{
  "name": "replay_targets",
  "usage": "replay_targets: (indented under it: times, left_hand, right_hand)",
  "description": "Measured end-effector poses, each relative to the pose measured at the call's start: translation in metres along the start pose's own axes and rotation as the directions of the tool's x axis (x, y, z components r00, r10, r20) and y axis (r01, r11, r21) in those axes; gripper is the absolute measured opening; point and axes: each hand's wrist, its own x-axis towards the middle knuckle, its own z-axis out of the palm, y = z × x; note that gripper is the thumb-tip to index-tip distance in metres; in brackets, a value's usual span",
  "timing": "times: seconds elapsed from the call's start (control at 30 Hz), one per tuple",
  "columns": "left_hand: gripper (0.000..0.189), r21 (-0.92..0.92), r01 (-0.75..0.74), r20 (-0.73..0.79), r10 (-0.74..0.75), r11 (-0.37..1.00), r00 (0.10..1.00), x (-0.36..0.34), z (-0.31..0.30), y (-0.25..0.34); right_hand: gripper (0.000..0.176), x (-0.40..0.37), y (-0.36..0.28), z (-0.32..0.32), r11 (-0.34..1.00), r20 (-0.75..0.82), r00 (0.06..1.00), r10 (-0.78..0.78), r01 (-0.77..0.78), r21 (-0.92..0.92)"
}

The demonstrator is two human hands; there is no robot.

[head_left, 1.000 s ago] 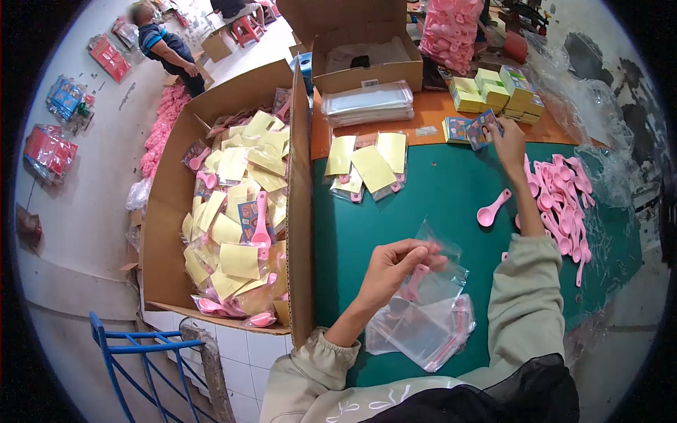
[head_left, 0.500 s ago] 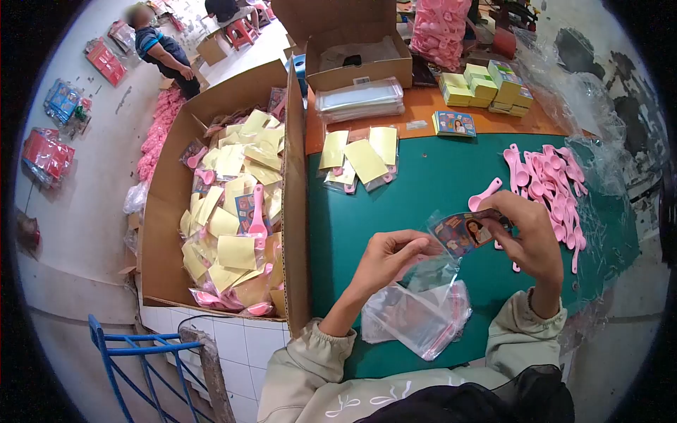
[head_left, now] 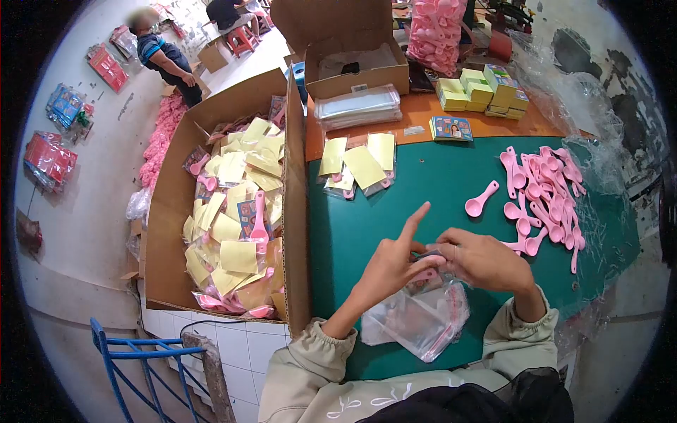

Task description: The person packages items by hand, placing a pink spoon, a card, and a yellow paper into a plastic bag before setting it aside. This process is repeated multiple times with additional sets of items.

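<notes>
My left hand pinches a small clear plastic bag with thumb and bent fingers, its index finger pointing up. A bit of a pink measuring spoon shows below the thumb. At the bag's upper end, my right hand has its fingers curled in, touching the left fingertips. A dark edge, perhaps of the printed card, peeks out between the hands; what the right fingers grip is hidden. Beneath both hands lies a stack of empty clear bags. One loose pink spoon lies beyond the right hand, beside a spoon pile.
A deep cardboard box on my left holds many filled packets. Several packets lie on the green mat. Behind are printed cards, card stacks, clear sleeves and an open carton. A person stands far left.
My right hand has moved down and left to meet the left hand. The printed card it held is now mostly out of sight. My left index finger has lifted.
</notes>
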Motion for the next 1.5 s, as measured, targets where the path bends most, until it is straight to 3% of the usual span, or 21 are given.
replay_targets:
  times: [0.1,0.17,0.23,0.33,0.47,0.57,0.7,0.77,0.8,0.9,1.0,1.1,1.4,1.5]
  left_hand:
    - [0.079,-0.014,0.044,0.020,-0.043,0.999,0.999,-0.003,0.000,-0.009]
    - [0.077,-0.027,0.091,0.091,-0.088,0.996,0.992,-0.006,-0.009,-0.021]
    - [0.078,-0.188,0.045,0.101,-0.026,0.981,0.995,-0.008,-0.018,-0.049]
    - [0.074,-0.418,0.075,0.081,-0.045,0.905,0.996,-0.008,-0.023,-0.061]
    - [0.071,-0.502,0.149,0.144,-0.088,0.852,0.986,-0.008,-0.022,-0.056]
    - [0.070,-0.452,0.136,0.100,-0.101,0.881,0.990,-0.008,-0.015,-0.061]
    - [0.064,-0.284,0.063,-0.206,-0.125,0.957,0.971,-0.006,0.006,-0.073]
    - [0.061,-0.597,0.168,-0.048,-0.244,0.784,0.969,-0.009,0.007,-0.063]
    - [0.059,-0.720,0.224,0.044,-0.278,0.657,0.959,-0.009,0.007,-0.060]
    - [0.056,-0.672,0.329,0.123,-0.338,0.664,0.933,-0.010,0.007,-0.066]
    - [0.055,-0.613,0.355,0.125,-0.357,0.706,0.926,-0.012,0.007,-0.070]
    - [0.051,-0.522,0.331,0.131,-0.310,0.786,0.942,-0.010,0.009,-0.070]
    - [0.046,-0.403,0.300,0.052,-0.305,0.865,0.951,-0.010,0.008,-0.063]
    - [0.046,-0.391,0.294,0.038,-0.304,0.872,0.952,-0.010,0.008,-0.062]
  right_hand:
    - [0.011,0.005,0.015,-0.002,0.952,0.089,0.996,0.004,-0.031,0.304]
    - [0.009,0.002,0.024,0.003,0.889,-0.030,0.985,0.168,-0.138,0.437]
    - [0.013,-0.003,0.042,0.007,0.803,-0.078,0.942,0.326,-0.232,0.549]
    - [0.015,-0.003,0.053,0.009,0.546,0.033,0.900,0.434,-0.291,0.786]
    - [0.017,-0.009,0.069,0.019,0.513,0.150,0.896,0.418,-0.369,0.775]
    - [0.016,-0.005,0.059,0.026,0.468,0.068,0.875,0.479,-0.320,0.824]
    - [0.020,-0.004,0.070,0.038,0.836,-0.371,0.828,0.419,-0.193,0.514]
    - [0.025,0.006,0.049,0.034,0.921,-0.488,0.800,0.349,-0.196,0.337]
    - [0.027,0.007,0.047,0.034,0.942,-0.398,0.871,0.287,-0.181,0.283]
    - [0.036,0.006,0.047,0.042,0.987,-0.159,0.984,0.074,-0.049,0.155]
    - [0.029,0.003,0.044,0.047,0.987,-0.024,0.991,0.129,-0.127,0.100]
    - [0.023,0.000,0.042,0.050,0.999,0.024,0.999,0.037,-0.037,-0.001]
    - [0.021,0.004,0.034,0.067,0.984,0.053,0.997,0.051,-0.041,-0.172]
    - [0.011,0.008,0.034,0.070,0.988,0.097,0.993,0.061,-0.046,-0.150]
